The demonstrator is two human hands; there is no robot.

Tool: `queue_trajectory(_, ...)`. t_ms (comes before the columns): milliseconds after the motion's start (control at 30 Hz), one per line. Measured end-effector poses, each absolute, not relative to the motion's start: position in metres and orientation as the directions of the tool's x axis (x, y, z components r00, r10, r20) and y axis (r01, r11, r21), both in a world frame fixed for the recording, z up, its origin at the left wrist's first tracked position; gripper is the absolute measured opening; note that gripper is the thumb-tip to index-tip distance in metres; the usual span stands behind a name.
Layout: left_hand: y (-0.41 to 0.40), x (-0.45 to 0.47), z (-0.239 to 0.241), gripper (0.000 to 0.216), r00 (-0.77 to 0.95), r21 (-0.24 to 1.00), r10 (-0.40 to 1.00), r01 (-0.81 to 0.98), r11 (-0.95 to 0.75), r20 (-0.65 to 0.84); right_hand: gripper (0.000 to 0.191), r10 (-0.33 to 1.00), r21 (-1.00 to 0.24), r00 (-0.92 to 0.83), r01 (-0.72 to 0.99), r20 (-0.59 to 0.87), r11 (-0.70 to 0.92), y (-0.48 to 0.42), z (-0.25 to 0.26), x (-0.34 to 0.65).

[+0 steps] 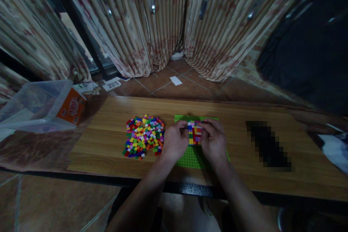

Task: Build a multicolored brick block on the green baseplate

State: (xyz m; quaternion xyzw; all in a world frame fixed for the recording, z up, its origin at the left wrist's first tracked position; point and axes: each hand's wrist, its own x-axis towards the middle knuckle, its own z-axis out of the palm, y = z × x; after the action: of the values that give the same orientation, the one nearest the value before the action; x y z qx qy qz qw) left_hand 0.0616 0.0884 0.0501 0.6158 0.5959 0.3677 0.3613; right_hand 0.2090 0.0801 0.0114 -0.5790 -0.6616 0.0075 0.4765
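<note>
A green studded baseplate (pixel 189 157) lies on the wooden table in front of me. On it sits a flat block of colourful toy building bricks (pixel 195 134), with red, yellow, blue, white and orange pieces. My left hand (pixel 175 143) is closed at the block's left side, its thumb and forefinger drawn together by the upper left edge. From the right, my right hand (pixel 214 141) grips the block's other side with curled fingers and thumb. Any single small brick between the fingertips is too small to make out. Part of the baseplate is covered by both hands.
Left of the baseplate is a spread-out pile of loose bricks (pixel 145 136). A dark pixelated patch (pixel 269 146) covers something at the right of the table (pixel 95 145). A clear plastic bin (pixel 35 107) with an orange label stands beyond the table's left end.
</note>
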Motion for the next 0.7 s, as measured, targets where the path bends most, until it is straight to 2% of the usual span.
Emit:
queue_trajectory(267, 0.088, 0.060, 0.054, 0.032, 0.023, 0.907, 1.000, 0.421, -0.015, 0.007, 0.032, 0.770, -0.579, 0.135, 0.741, 0.623, 0.339, 0.078, 0.013, 0.209)
queue_trajectory(700, 0.091, 0.057, 0.048, 0.036, 0.022, 0.931, 0.999, 0.362, -0.041, 0.035, 0.032, 0.808, -0.677, 0.210, 0.678, 0.551, 0.285, 0.074, 0.023, 0.206)
